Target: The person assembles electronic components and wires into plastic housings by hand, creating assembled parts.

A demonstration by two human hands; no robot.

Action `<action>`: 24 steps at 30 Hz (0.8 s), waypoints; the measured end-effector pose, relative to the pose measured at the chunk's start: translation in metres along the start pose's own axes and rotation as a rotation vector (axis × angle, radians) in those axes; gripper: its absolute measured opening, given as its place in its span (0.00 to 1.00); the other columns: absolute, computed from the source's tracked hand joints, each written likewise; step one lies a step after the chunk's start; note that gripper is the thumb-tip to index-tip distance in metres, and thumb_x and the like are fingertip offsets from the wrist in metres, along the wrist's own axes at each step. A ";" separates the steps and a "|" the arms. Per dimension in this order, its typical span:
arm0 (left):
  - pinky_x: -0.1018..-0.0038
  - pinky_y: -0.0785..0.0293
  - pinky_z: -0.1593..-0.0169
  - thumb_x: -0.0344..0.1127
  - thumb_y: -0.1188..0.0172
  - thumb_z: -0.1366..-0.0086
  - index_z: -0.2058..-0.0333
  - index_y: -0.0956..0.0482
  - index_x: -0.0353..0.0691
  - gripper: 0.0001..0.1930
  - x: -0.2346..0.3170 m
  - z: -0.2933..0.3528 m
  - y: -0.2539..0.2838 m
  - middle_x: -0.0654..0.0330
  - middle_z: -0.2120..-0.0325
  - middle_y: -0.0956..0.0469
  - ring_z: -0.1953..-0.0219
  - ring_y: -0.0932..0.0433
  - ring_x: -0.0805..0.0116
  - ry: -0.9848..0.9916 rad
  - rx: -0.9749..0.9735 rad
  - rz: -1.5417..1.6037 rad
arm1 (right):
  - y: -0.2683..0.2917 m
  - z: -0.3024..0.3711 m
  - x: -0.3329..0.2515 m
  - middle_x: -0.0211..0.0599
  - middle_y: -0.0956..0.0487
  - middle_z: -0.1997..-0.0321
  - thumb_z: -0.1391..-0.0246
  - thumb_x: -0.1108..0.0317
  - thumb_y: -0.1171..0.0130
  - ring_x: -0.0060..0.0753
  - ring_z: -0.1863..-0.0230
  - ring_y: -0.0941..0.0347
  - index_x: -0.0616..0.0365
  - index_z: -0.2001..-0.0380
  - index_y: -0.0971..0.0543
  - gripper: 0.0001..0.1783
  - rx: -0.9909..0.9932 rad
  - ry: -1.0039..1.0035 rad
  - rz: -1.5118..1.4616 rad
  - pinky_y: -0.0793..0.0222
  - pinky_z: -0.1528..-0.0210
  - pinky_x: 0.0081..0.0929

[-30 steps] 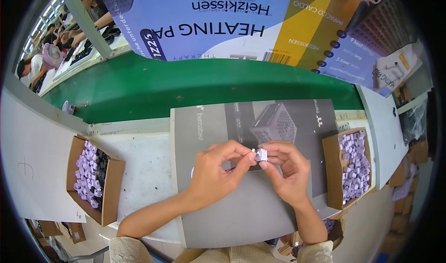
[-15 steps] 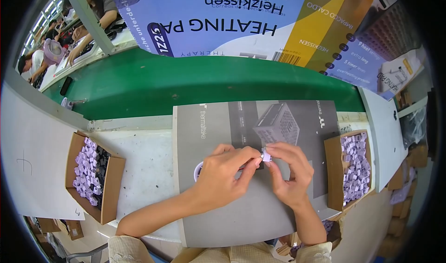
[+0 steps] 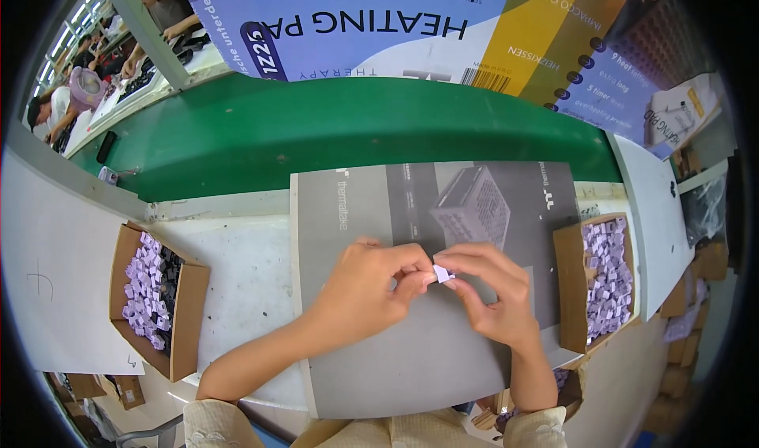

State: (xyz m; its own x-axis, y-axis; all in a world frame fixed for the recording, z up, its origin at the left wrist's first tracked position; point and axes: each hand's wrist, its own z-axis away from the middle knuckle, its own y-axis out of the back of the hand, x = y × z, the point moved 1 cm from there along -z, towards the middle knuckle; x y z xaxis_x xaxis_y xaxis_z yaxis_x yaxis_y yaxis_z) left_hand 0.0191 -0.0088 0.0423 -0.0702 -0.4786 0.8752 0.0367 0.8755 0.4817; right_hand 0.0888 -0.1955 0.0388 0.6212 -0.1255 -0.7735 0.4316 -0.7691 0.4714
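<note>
A small lilac plastic piece [image 3: 443,274] is held between the thumb and fingers of my right hand [image 3: 498,294], above the grey printed cardboard sheet [image 3: 411,369]. My left hand [image 3: 368,286] is closed in a pinch, its thumb and forefinger meeting at the piece's left edge. What lies inside that pinch, if anything, is too small and covered to make out. To the left stands an open cardboard box [image 3: 190,313] of lilac and black plastic pieces. Another open box [image 3: 571,290], filled with similar lilac pieces, stands at the right.
Beyond the white worktop [image 3: 245,278] runs a green belt [image 3: 356,124], with a large blue and yellow printed carton panel [image 3: 316,52] behind it. A black object [image 3: 104,147] lies on the belt's left end. Grey side panels flank me. Other people work at the far left.
Both hands have shifted slightly left and down with the lilac piece, which is now turned differently. The round lilac-rimmed thing beside my left wrist is no longer visible. The view has tilted a little.
</note>
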 end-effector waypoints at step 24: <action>0.52 0.41 0.39 0.36 0.30 0.46 0.58 0.20 0.42 0.16 -0.002 0.015 -0.012 0.61 0.65 0.19 0.62 0.20 0.64 -0.104 0.042 -0.665 | -0.009 0.003 0.012 0.37 0.19 0.59 0.59 0.79 0.31 0.44 0.50 0.26 0.57 0.59 0.18 0.20 -0.191 0.072 0.298 0.32 0.47 0.38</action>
State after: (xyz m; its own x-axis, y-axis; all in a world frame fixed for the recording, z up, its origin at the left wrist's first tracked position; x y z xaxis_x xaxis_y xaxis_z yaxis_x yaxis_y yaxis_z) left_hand 0.0034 -0.0175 0.0342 -0.1602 -0.9097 0.3830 -0.0865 0.3995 0.9126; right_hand 0.0902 -0.1920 0.0236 0.7796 -0.2771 -0.5616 0.3346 -0.5738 0.7475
